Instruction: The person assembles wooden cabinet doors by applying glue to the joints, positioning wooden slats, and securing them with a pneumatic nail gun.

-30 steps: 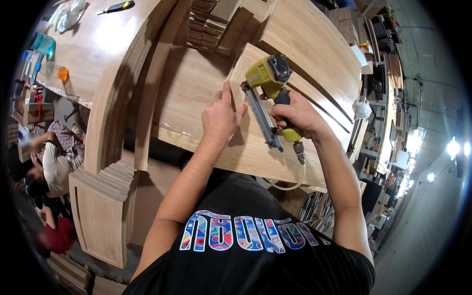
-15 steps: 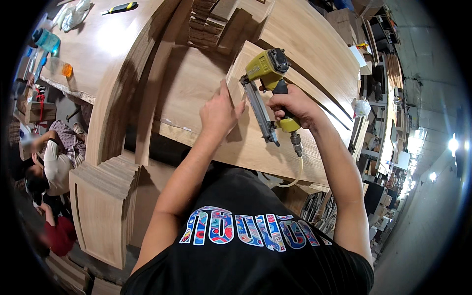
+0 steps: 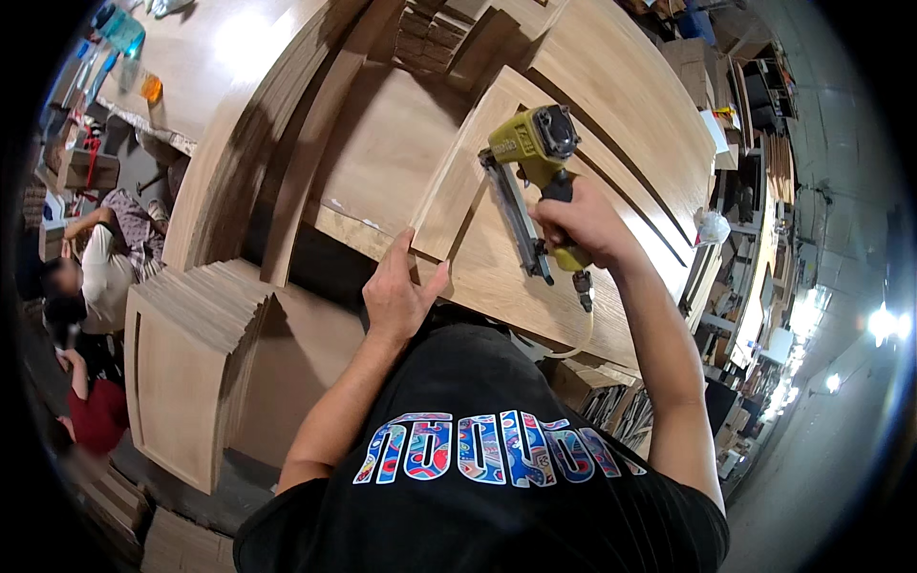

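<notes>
My right hand [image 3: 583,222] is wrapped round the grip of a yellow-green pneumatic nail gun [image 3: 535,143]. A pale air hose [image 3: 585,329] curves down from the grip's end. The gun's nose is over a light wood framed panel [image 3: 473,177] on a stack, and contact between the two cannot be made out. My left hand [image 3: 396,294] is at the panel's near left corner, with forefinger and thumb spread apart around the corner and touching its edges. Its other fingers are partly hidden.
Tall rows of stacked wood panels [image 3: 277,124] stand to the left, with more framed panels [image 3: 181,372] below them. Further wood boards [image 3: 630,86] lie at the far right. A worktop [image 3: 181,57] carries a blue bottle [image 3: 118,31]. Two people are at the left edge.
My left hand has slid down the panel's edge toward me, to its near corner. The nail gun, still in my right hand, has shifted slightly right relative to the view.
</notes>
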`<state>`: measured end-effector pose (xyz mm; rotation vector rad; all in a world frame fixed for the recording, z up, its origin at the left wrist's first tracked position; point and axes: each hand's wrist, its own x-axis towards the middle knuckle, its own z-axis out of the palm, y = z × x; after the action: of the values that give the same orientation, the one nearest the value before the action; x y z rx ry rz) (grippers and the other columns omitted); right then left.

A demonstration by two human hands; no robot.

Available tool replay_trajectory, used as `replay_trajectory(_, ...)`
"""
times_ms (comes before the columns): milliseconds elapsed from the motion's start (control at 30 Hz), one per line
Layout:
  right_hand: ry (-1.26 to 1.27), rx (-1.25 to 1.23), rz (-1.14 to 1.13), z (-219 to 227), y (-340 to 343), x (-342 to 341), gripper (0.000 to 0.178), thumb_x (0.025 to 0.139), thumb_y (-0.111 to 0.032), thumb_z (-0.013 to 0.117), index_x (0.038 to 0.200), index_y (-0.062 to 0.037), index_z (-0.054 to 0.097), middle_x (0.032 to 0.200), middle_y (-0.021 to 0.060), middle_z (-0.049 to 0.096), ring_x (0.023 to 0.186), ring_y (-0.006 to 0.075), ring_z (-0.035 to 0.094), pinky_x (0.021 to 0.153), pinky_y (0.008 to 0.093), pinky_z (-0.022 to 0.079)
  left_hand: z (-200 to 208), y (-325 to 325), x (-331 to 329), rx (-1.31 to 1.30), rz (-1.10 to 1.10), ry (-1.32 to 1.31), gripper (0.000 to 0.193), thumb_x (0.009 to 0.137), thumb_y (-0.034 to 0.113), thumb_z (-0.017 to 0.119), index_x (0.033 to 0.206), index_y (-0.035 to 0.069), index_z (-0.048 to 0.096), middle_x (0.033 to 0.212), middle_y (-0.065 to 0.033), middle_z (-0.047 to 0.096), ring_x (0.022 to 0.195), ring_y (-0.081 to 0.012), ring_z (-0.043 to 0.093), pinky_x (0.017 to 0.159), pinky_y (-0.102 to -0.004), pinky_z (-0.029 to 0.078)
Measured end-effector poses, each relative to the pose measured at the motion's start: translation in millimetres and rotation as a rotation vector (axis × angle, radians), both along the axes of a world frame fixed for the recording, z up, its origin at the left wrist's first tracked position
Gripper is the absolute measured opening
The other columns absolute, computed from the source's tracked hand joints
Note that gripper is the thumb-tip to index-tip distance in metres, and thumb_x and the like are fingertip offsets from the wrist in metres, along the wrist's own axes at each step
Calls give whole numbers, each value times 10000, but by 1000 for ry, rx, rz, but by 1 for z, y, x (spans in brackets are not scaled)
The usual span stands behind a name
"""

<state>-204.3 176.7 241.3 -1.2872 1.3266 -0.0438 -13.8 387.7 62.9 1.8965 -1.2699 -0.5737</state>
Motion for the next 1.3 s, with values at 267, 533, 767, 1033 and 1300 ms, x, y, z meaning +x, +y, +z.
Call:
replay_trajectory(267, -36, 129, 23, -5, 20, -5, 204, 964, -122, 765, 1092, 13, 684, 739, 8, 640, 614, 108, 618, 586, 288, 511, -6, 4, -3, -84, 31, 30, 742, 870, 310, 946, 1473, 3, 642, 1298, -215, 788, 1065, -357, 807, 884, -435, 670)
replay_trajectory(533, 23, 118, 56, 4, 23, 5, 286, 961, -129, 758, 1194, 30, 709, 733, -6, 625, 612, 105, 606, 594, 293, 509, -6, 1, 0, -170, 49, 1, 747, 858, 296, 956, 1489, 52, 639, 1316, -193, 786, 1086, -378, 801, 908, -442, 655)
replay_trajectory(767, 58, 84, 59, 0, 25, 9, 346, 957, -102, 759, 1265, 40, 694, 669, 8, 594, 560, 113, 567, 574, 312, 505, 4, 1, -2, 11, 58, 136, 711, 873, 318, 936, 1473, 67, 649, 1400, -164, 765, 1156, -365, 793, 935, -427, 648)
replay_trajectory(1033, 75, 213, 100, 22, 66, 11, 392, 956, -127, 764, 1303, 26, 666, 727, 3, 660, 609, 106, 627, 544, 288, 477, 5, 2, 0, -54, 77, 83, 689, 877, 337, 941, 1447, 66, 663, 1411, -142, 764, 1201, -350, 782, 977, -420, 638)
replay_trajectory(1300, 72, 227, 132, 19, 82, 20, 404, 945, -100, 726, 1328, 26, 699, 757, 3, 642, 619, 107, 601, 573, 282, 469, 4, 2, 0, -51, 95, 94, 676, 872, 343, 949, 1424, 62, 679, 1409, -144, 765, 1201, -346, 785, 975, -419, 644)
